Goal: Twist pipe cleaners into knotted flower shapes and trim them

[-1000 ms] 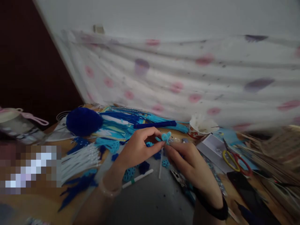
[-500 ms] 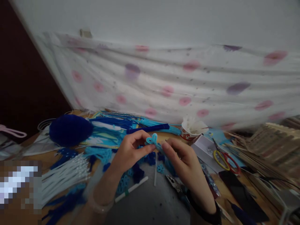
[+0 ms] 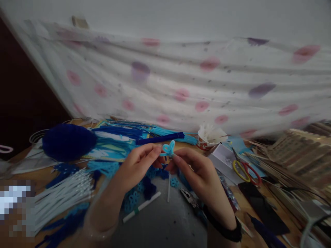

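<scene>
Between my two hands is a light blue pipe cleaner bent into several petal-like loops. Thumb and fingers of my left hand pinch its left loop. My right hand pinches the lower right of the loops, where a stem would be; my fingers partly hide that part. Below the hands lie finished-looking light blue looped flowers and dark blue ones on a grey mat. A thin white stick points down beneath my fingers.
A white marker-like tube and pliers lie on the mat. To the right are scissors, a white box and a paper cup. Bundled blue pipe cleaners and a dark blue fluffy ball sit behind and left.
My left fingers have shifted from beneath the loops to their left side, and my right fingers have come up close against them. The whole view has shifted slightly.
</scene>
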The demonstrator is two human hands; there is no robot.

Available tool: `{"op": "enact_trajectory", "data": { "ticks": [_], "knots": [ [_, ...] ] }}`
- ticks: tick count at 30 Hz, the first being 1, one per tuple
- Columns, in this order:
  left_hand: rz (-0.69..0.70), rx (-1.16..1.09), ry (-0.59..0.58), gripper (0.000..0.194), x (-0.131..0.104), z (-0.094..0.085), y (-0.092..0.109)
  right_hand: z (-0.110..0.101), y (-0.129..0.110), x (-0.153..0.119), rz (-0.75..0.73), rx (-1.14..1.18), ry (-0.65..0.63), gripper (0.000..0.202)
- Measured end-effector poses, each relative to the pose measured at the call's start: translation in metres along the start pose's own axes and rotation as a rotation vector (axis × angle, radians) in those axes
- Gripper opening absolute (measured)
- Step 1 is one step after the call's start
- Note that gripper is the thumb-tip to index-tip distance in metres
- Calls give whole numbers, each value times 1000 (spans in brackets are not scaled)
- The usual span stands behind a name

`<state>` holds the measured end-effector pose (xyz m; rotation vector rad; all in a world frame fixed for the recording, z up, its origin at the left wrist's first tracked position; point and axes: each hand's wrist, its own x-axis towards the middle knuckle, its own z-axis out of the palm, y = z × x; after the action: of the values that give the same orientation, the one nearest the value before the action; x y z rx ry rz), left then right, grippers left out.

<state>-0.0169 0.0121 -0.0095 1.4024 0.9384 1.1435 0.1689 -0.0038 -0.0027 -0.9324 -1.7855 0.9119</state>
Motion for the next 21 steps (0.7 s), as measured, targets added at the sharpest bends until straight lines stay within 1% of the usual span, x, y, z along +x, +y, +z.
{"op": "enact_trajectory", "data": {
  "ticks": [3, 6, 10, 12, 14, 16, 18, 19, 21],
  "knots": [
    [-113, -149, -55, 34, 0, 4, 1, 1, -3, -1, -37, -105, 32, 17],
    [-143, -221, -73, 30, 0, 8, 5, 2, -3, -2, -24, -149, 43, 15],
    [-191, -246, -57, 25, 0, 9, 6, 4, -1, -1, -69, -249, 37, 15],
    [-224, -241, -83, 26, 0, 9, 6, 5, 0, 0, -59, -315, 20, 17],
    [-220, -210, -116, 25, -1, 10, 5, 7, 1, 0, -29, -321, 23, 23],
    [-158, -148, -135, 22, -3, 10, 5, 10, 1, 0, 5, -235, 58, 32],
    [-18, -1, -114, 16, -5, 10, 4, 12, 1, 0, 48, -64, 104, 37],
    [93, 121, -93, 13, -6, 9, 4, 12, 0, 0, 83, 33, 117, 39],
    [377, 428, -41, 8, -10, 6, 2, 12, -2, -1, 171, 201, 114, 40]
  ]
}}
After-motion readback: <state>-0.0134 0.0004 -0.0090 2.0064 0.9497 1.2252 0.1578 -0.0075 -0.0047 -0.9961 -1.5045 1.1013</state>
